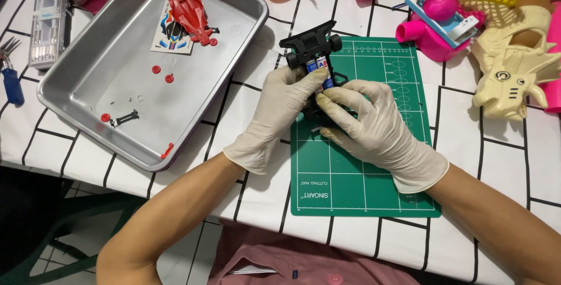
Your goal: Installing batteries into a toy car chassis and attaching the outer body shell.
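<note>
The black toy car chassis (312, 51) sits in both your gloved hands above the green cutting mat (356, 174), two batteries (320, 68) showing in its bay. Your left hand (280, 109) grips its side; your right hand (365, 121) pinches the near end. You seem mid-way through seating the batteries; next calls for firm, even thumb pressure.

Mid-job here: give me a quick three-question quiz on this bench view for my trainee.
1. True or false: both gloved hands hold the black toy car chassis over the green cutting mat.
2. Where is the red car body? A) in the metal tray B) on the mat
3. What sits in the chassis between the thumbs?

Key: 1 true. 2 A. 3 two batteries, near the left hand and right hand.
</note>
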